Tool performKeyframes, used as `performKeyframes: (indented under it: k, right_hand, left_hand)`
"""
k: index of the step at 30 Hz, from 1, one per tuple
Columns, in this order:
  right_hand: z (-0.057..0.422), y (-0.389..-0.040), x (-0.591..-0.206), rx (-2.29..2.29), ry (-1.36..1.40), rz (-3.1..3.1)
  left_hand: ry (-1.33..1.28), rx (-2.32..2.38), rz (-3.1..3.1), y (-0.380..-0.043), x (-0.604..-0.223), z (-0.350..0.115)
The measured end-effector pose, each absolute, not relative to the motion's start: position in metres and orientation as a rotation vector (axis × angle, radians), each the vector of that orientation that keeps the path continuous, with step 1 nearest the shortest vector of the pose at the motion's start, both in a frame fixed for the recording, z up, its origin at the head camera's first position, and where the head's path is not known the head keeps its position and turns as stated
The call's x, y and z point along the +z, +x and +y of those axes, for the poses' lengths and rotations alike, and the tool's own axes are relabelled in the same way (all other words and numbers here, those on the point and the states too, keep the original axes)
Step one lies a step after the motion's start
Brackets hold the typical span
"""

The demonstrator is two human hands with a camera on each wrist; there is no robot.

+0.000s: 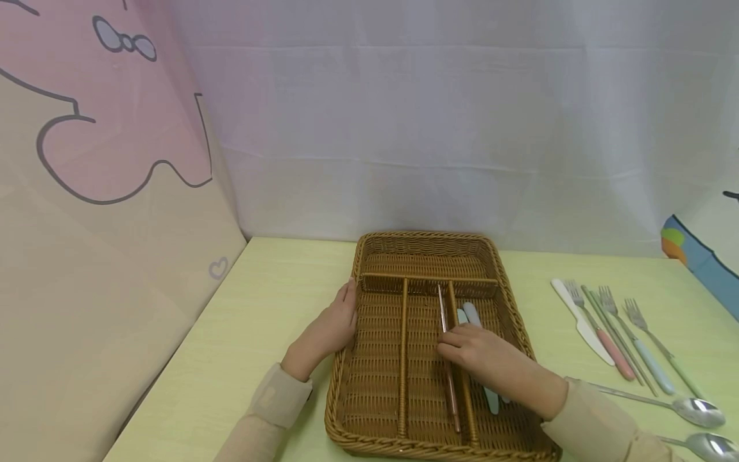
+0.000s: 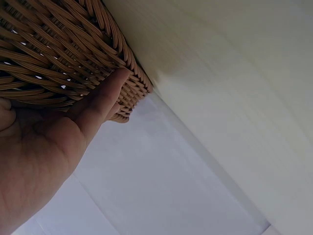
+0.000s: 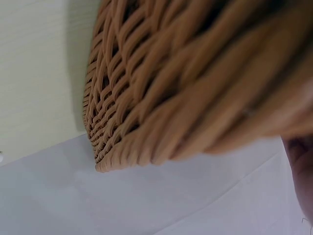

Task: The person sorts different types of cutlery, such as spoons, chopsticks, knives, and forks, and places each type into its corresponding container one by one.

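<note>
A brown wicker basket (image 1: 404, 359) with dividers stands on the table. My left hand (image 1: 329, 324) rests its straight fingers against the basket's left wall, seen also along the weave (image 2: 54, 58) in the left wrist view. Inside the basket, my right hand (image 1: 482, 353) pinches pink chopsticks (image 1: 452, 398) with curled fingers, in the middle long compartment beside its right divider. Partly hidden beneath that hand, a pale blue knife (image 1: 472, 313) and a mint knife (image 1: 492, 401) lie in the right compartment. In the right wrist view the basket wall (image 3: 122, 88) hides most of the hand.
To the basket's right lie a white knife (image 1: 583, 321), green chopsticks (image 1: 618, 333), several forks, including a pink-handled one (image 1: 614, 356), and two spoons (image 1: 698, 412). A white cloth (image 1: 404, 128) hangs behind the table; a patterned cloth (image 1: 115, 256) hangs at left.
</note>
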State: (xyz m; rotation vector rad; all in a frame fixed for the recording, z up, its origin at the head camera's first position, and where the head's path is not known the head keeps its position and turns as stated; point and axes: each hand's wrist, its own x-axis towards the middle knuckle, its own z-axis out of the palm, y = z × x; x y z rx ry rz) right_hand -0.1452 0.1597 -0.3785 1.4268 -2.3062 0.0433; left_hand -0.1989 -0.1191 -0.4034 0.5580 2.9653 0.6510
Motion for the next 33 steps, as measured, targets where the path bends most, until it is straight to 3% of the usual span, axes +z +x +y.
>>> performKeyframes:
  k: [33]
  right_hand:
    - [0.1593,-0.1426,-0.381,0.059,1.564,-2.504]
  left_hand:
    - [0.579,0.642,2.975,-0.1986,-0.4036,-0.1198]
